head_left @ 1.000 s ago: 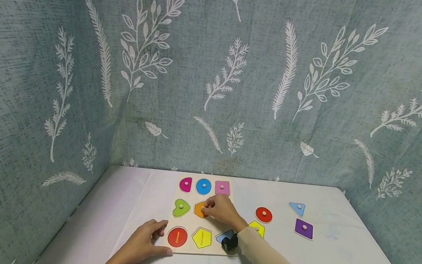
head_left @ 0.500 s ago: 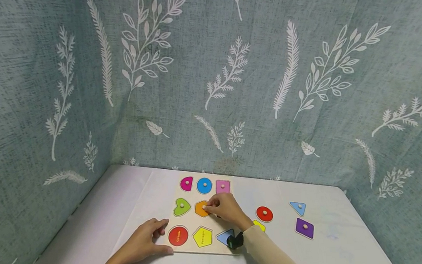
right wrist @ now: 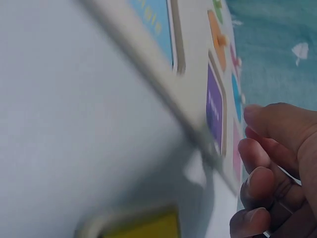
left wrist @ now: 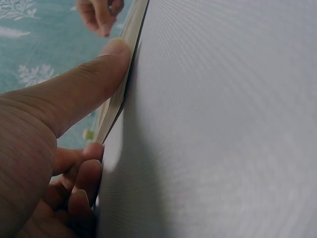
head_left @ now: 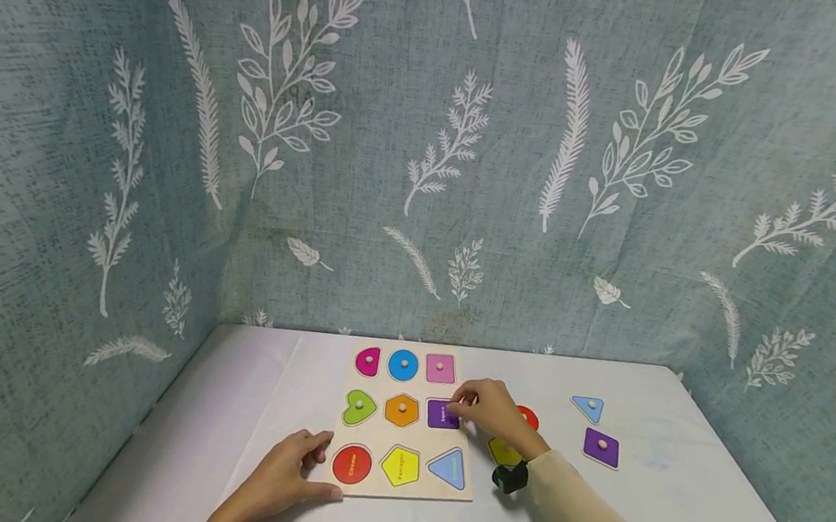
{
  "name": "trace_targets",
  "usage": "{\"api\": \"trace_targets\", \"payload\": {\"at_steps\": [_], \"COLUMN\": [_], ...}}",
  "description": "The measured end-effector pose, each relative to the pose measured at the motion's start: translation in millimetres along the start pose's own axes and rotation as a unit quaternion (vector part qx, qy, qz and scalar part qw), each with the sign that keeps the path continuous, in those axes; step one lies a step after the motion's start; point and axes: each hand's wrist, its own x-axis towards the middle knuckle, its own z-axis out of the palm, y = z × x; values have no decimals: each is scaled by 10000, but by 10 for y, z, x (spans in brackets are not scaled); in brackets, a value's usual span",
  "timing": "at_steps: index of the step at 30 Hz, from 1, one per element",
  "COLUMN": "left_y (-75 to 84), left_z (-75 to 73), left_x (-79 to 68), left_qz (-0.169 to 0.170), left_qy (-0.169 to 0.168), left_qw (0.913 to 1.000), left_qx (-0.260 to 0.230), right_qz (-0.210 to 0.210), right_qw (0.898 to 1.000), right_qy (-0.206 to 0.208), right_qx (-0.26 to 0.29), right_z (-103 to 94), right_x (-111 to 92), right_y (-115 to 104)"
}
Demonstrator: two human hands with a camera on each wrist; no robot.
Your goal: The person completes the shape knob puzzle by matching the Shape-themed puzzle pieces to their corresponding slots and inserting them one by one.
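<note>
My left hand [head_left: 280, 479] holds the near left corner of a wooden shape puzzle board [head_left: 381, 435], thumb on the near edge and fingers at the left side. In the left wrist view, the thumb [left wrist: 96, 74] presses against the board's edge. Over the right edge, beside the purple square recess [head_left: 440, 414], hovers my right hand [head_left: 497, 412], fingers loosely bent and holding nothing. An orange hexagon piece [head_left: 402, 410] with a knob sits in the middle slot. Also in their slots are a green heart [head_left: 359, 407], magenta piece [head_left: 368, 362], blue circle [head_left: 403, 365] and pink square [head_left: 440, 368].
Right of the board, a red circle piece [head_left: 528, 417] and a yellow piece [head_left: 504, 451] lie partly behind the right hand. Farther right are a light blue triangle [head_left: 588, 408] and a purple piece [head_left: 601, 448]. A patterned cloth [head_left: 525, 285] hangs behind the white table [head_left: 677, 487].
My right hand has let go of the orange hexagon's knob and moved right, uncovering the purple recess and the blue triangle recess. My left hand has stayed at the board's corner.
</note>
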Motion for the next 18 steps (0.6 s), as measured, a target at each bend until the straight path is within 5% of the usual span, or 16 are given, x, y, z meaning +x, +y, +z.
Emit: {"api": "trace_targets", "payload": {"at_steps": [18], "left_y": [30], "left_z": [17], "left_x": [11], "left_qz": [-40], "left_qy": [4], "left_qw": [10000], "left_qx": [24], "right_qz": [653], "right_qw": [9942], "right_qy": [804], "right_qx": [-283], "right_z": [-564], "right_x": [-646], "right_y": [549]}}
